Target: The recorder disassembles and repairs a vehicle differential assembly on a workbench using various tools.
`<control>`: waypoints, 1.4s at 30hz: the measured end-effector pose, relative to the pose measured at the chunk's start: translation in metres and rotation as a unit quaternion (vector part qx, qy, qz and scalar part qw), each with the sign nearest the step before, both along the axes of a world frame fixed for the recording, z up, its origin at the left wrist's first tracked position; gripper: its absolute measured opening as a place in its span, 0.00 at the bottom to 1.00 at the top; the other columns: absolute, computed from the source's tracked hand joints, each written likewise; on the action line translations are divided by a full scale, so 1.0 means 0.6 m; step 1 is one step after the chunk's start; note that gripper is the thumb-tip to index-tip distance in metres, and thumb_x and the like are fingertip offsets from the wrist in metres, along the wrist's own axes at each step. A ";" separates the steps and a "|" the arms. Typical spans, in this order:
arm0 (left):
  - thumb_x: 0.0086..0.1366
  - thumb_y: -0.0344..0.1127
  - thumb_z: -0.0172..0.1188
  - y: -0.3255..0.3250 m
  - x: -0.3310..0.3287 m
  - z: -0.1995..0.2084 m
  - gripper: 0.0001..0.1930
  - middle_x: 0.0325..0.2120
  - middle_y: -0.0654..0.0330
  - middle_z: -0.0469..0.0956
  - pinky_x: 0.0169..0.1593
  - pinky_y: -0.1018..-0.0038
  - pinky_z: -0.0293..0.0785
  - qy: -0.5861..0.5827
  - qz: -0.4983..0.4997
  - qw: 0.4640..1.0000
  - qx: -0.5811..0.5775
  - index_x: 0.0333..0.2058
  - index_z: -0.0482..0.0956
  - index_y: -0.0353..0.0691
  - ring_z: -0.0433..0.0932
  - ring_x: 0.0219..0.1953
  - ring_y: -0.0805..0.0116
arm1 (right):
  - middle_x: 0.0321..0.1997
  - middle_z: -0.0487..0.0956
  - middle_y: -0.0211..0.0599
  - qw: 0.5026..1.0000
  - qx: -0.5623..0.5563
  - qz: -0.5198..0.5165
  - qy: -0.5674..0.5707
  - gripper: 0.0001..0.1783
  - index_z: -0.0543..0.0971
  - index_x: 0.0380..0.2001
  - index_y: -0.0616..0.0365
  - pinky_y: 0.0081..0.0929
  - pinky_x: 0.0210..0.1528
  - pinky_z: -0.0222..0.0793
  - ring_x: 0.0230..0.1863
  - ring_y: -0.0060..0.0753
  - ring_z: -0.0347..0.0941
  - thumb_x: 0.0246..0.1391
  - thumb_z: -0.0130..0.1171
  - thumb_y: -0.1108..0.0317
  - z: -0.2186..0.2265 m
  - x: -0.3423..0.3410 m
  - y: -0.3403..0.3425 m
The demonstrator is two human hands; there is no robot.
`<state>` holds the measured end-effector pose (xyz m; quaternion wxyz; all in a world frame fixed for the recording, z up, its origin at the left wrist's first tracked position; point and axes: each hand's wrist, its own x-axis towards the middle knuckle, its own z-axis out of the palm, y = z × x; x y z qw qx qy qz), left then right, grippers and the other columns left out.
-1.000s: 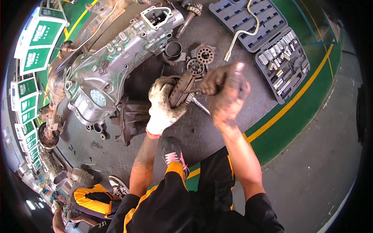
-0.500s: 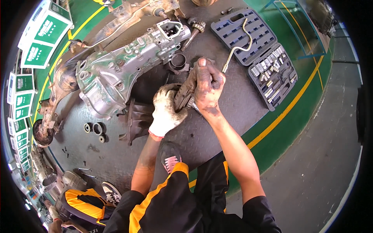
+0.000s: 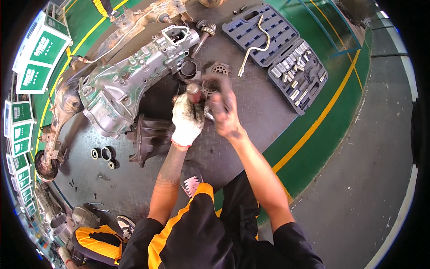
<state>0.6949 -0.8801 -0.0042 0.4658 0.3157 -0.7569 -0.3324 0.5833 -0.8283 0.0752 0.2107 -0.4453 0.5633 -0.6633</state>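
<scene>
My left hand (image 3: 186, 120), in a white glove with blackened fingers, is closed around a shaft-like part with a rounded, rusty-brown end (image 3: 193, 92) sticking up. Bare and grimy, my right hand (image 3: 225, 112) is close beside it on the right. Motion smears its fingers, so I cannot make out whether it grips anything. A bit of shiny metal (image 3: 208, 114) shows between the two hands. Just beyond them lie a round metal part with holes (image 3: 219, 69) and a dark ring-shaped housing (image 3: 188, 69). A flared dark metal housing (image 3: 150, 139) stands left of my gloved hand.
A large silver gearbox casing (image 3: 130, 85) lies at left, with a geared shaft (image 3: 204, 39) past its end. An open socket case (image 3: 293, 74) holds a bent metal pipe (image 3: 268, 40) on its lid. Small rings and gears (image 3: 107, 153) lie at left; another person's leg (image 3: 96, 237) is lower left.
My view has shifted, so the scene sits further left. My right hand has moved and blurred, and the rusty-brown end now shows above my left hand. The holed part has come into sight.
</scene>
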 end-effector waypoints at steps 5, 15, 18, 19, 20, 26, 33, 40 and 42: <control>0.53 0.32 0.70 0.006 -0.003 -0.030 0.19 0.35 0.47 0.79 0.47 0.58 0.75 -0.107 0.031 0.985 -0.134 0.42 0.78 0.32 0.79 0.37 0.46 | 0.54 0.73 0.54 0.753 0.512 -0.111 0.398 0.23 0.71 0.53 0.65 0.53 0.58 0.68 0.54 0.64 0.70 0.64 0.52 0.57 -0.270 0.034 0.292; 0.56 0.26 0.65 0.009 -0.003 -0.008 0.17 0.37 0.48 0.79 0.46 0.59 0.76 -0.044 0.052 0.983 -0.169 0.45 0.78 0.32 0.79 0.38 0.45 | 0.18 0.72 0.57 0.821 0.549 -0.108 0.115 0.14 0.75 0.31 0.65 0.46 0.26 0.67 0.21 0.58 0.72 0.66 0.50 0.64 -0.140 0.009 0.364; 0.56 0.25 0.64 0.001 0.004 -0.004 0.16 0.36 0.48 0.80 0.46 0.60 0.76 -0.061 0.024 0.984 -0.168 0.44 0.78 0.33 0.79 0.38 0.46 | 0.16 0.69 0.47 0.872 0.473 -0.075 0.099 0.14 0.74 0.31 0.66 0.36 0.19 0.61 0.13 0.37 0.66 0.68 0.48 0.66 0.037 -0.032 0.321; 0.55 0.25 0.64 0.004 0.001 0.004 0.16 0.37 0.48 0.80 0.45 0.59 0.76 -0.013 0.028 0.993 -0.117 0.44 0.78 0.34 0.79 0.38 0.46 | 0.17 0.69 0.42 0.904 0.413 -0.069 0.087 0.13 0.74 0.30 0.67 0.33 0.18 0.59 0.13 0.32 0.63 0.67 0.49 0.68 0.109 -0.036 0.299; 0.55 0.25 0.64 0.002 0.002 0.002 0.16 0.37 0.48 0.80 0.45 0.59 0.76 -0.009 0.033 0.993 -0.117 0.44 0.78 0.34 0.79 0.38 0.46 | 0.17 0.69 0.37 0.932 0.351 -0.061 0.075 0.12 0.73 0.29 0.68 0.30 0.17 0.57 0.13 0.27 0.61 0.67 0.49 0.71 0.168 -0.034 0.284; 0.51 0.22 0.64 0.016 0.003 0.017 0.19 0.38 0.49 0.80 0.47 0.59 0.75 -0.014 0.019 0.993 -0.115 0.45 0.78 0.36 0.79 0.39 0.46 | 0.17 0.70 0.45 0.923 0.235 0.041 0.302 0.05 0.71 0.30 0.68 0.38 0.17 0.62 0.12 0.48 0.65 0.60 0.52 0.77 0.248 -0.023 0.250; 0.57 0.27 0.67 0.006 0.007 0.025 0.16 0.40 0.52 0.80 0.50 0.60 0.75 -0.021 0.011 0.995 -0.098 0.45 0.79 0.37 0.79 0.42 0.49 | 0.17 0.62 0.21 0.938 0.224 -0.023 0.263 0.17 0.71 0.31 0.60 0.22 0.18 0.46 0.17 0.15 0.52 0.71 0.47 0.60 0.330 -0.015 0.223; 0.57 0.27 0.67 0.006 0.000 -0.005 0.18 0.40 0.51 0.80 0.49 0.59 0.75 -0.010 -0.021 0.998 -0.055 0.47 0.78 0.37 0.79 0.41 0.48 | 0.12 0.66 0.47 0.850 0.411 0.028 0.329 0.11 0.72 0.28 0.64 0.39 0.18 0.62 0.11 0.47 0.63 0.64 0.55 0.69 0.224 -0.020 0.210; 0.57 0.27 0.67 0.003 0.013 0.010 0.17 0.41 0.51 0.80 0.50 0.60 0.75 -0.020 0.012 0.994 -0.108 0.47 0.78 0.38 0.80 0.42 0.49 | 0.13 0.66 0.44 0.876 0.404 0.043 0.261 0.12 0.71 0.26 0.64 0.37 0.17 0.56 0.11 0.43 0.62 0.65 0.52 0.72 0.273 -0.012 0.196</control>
